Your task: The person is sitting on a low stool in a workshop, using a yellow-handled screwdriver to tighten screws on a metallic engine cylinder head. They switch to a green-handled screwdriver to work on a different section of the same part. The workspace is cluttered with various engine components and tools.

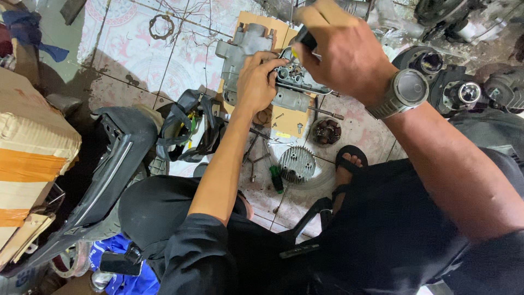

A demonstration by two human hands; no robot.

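The left hand [256, 82] curls and presses on the grey engine part [289, 82]; the right hand [335, 52] squeezes a dark tool handle [305, 38] above it.

I see dull grey cast metal on the engine case [248, 52], matt and grimy, resting on a sheet of plain brown cardboard [284, 121]. The finned round part [297, 163] looks like bare rough metal. My wristwatch [403, 92] has a brushed steel case with a glossy face. The scooter panel [112, 164] is smooth black plastic with a soft sheen. The floor tiles [128, 52] are glazed ceramic, stained and dusty. The screwdriver handle [276, 178] is shiny green plastic, my sleeve [191, 251] matt black cloth
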